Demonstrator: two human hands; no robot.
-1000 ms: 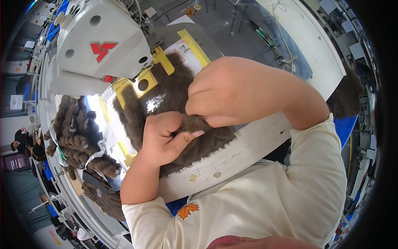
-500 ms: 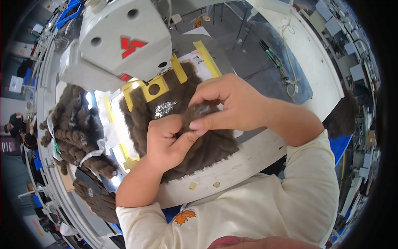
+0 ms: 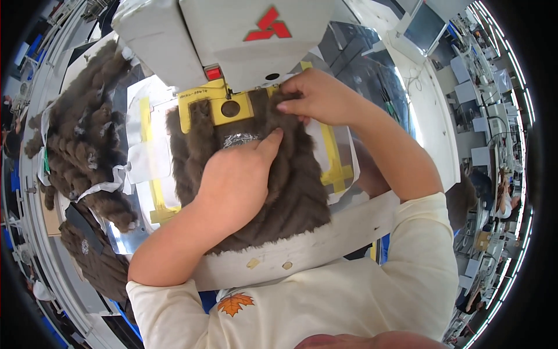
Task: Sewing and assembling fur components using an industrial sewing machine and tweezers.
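Note:
A brown fur piece [image 3: 302,200] lies under the head of a white sewing machine [image 3: 256,52], with a shiny silver patch [image 3: 239,139] in its middle. My left hand [image 3: 238,177] rests on the fur; its index finger is stretched out and presses a raised fur strip, while the other fingers are mostly hidden. Farther up, my right hand [image 3: 311,99] pinches the upper end of that strip between thumb and fingers, right of the needle area. A yellow plate [image 3: 237,113] with a round hole sits between the fur strips, under the machine head.
Left of the work, a heap of brown fur pieces [image 3: 87,139] with white strips lies on the table. A quilted brown piece [image 3: 96,262] is nearer me. Yellow tape [image 3: 331,151] borders the fur on the right. Green-handled tools [image 3: 388,107] lie at the far right.
My hands have moved apart: the right has gone farther up toward the machine head, and the left lies on the fur. The fur strip they both held now lies against the piece. The view has shifted.

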